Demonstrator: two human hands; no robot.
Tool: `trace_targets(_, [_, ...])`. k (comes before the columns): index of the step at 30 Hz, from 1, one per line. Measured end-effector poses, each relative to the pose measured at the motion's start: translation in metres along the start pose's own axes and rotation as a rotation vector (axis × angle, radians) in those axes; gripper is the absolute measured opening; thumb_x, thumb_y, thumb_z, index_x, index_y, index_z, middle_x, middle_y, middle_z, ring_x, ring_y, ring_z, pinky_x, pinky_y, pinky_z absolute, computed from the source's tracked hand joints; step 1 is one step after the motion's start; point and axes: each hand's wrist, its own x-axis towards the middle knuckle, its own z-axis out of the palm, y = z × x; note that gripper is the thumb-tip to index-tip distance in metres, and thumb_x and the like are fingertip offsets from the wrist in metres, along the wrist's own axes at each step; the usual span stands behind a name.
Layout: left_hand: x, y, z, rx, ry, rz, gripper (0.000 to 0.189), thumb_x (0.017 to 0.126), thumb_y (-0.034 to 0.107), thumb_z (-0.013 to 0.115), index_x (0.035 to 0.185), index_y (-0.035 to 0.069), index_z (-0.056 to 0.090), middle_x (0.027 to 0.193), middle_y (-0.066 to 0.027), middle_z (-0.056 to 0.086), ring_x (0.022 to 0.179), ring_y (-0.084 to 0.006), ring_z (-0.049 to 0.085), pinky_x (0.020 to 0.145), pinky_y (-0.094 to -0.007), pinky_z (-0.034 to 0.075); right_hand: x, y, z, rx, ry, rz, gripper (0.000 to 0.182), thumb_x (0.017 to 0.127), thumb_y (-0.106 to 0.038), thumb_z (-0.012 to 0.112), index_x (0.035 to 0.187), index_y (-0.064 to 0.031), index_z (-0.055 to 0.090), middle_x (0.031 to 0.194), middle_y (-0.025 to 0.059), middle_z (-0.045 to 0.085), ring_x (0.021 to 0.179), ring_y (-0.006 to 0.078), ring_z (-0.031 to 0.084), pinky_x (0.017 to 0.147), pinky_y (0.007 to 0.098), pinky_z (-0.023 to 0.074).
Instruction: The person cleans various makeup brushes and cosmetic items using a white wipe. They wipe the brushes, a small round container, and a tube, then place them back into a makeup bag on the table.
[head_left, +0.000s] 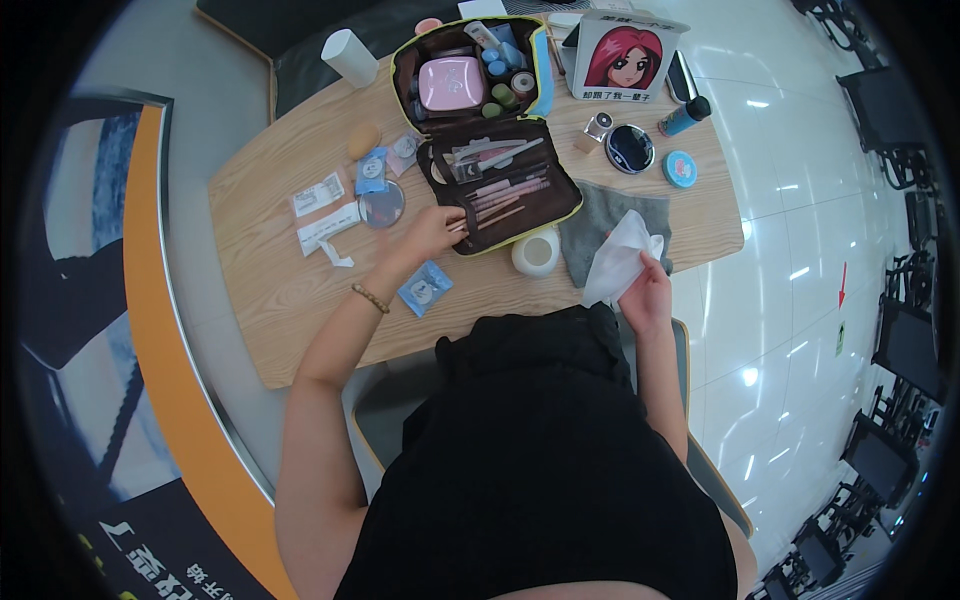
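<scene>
My left hand (436, 231) is at the near left edge of an open cosmetic bag's lid (517, 217), with its fingertips at the ends of slim makeup brushes (501, 213). Whether the fingers grip a brush or only touch it is not clear. In my right hand (646, 291) is a crumpled white wipe or tissue (624, 251), held above a grey cloth (589, 217). Brushes and pencils lie in the lid under a strap. The bag's main compartment (454, 120) holds a pink case (451, 83) and several small bottles (504, 94).
Left on the wooden table (277, 300) are a wipes packet (324, 206), a round mirror-like disc (382, 204), a sponge (364, 141) and blue sachets (425, 288). A white round container (536, 253) stands beside the lid. Rightward are a compact (630, 148), a turquoise tin (679, 169) and a bottle (684, 116).
</scene>
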Motion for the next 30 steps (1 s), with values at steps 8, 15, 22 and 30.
trace_targets(8, [-0.02, 0.02, 0.048, 0.268, 0.518, -0.037, 0.021, 0.069, 0.009, 0.064, 0.088, 0.002, 0.058, 0.079, -0.0064, 0.059, 0.073, -0.025, 0.058, 0.066, -0.0384, 0.044, 0.0, -0.001, 0.0, 0.028, 0.008, 0.017, 0.046, 0.088, -0.015, 0.035, 0.131, 0.001, 0.028, 0.128, 0.0183, 0.043, 0.118, 0.0292, 0.041, 0.101, 0.0409, 0.0297])
trace_targets(15, [-0.038, 0.018, 0.044, 0.487, 0.595, 0.146, 0.027, 0.073, 0.006, 0.058, 0.1, 0.007, 0.06, 0.1, -0.0053, 0.055, 0.098, -0.0256, 0.047, 0.086, -0.0413, 0.033, 0.0, 0.001, -0.001, 0.015, 0.0, 0.028, 0.047, 0.088, -0.015, 0.035, 0.131, 0.0003, 0.028, 0.128, 0.0177, 0.042, 0.118, 0.0291, 0.041, 0.1, 0.0413, 0.03])
trace_targets(22, [-0.046, -0.009, 0.029, 0.429, 0.51, 0.17, 0.032, 0.079, 0.007, 0.053, 0.11, 0.014, 0.058, 0.111, -0.0069, 0.051, 0.101, -0.0294, 0.045, 0.092, -0.0421, 0.033, 0.002, 0.003, -0.006, 0.014, 0.001, 0.055, 0.047, 0.087, -0.015, 0.035, 0.131, -0.0001, 0.028, 0.128, 0.0176, 0.042, 0.118, 0.0293, 0.041, 0.101, 0.0419, 0.0296])
trace_targets(30, [-0.042, 0.018, 0.042, 0.497, 0.422, -0.017, 0.035, 0.077, 0.008, 0.059, 0.112, 0.014, 0.056, 0.119, -0.0133, 0.04, 0.099, -0.0308, 0.046, 0.088, -0.0399, 0.039, 0.002, 0.005, -0.005, 0.022, 0.005, 0.07, 0.047, 0.087, -0.015, 0.035, 0.131, -0.0004, 0.029, 0.129, 0.0172, 0.042, 0.118, 0.0292, 0.041, 0.101, 0.042, 0.0294])
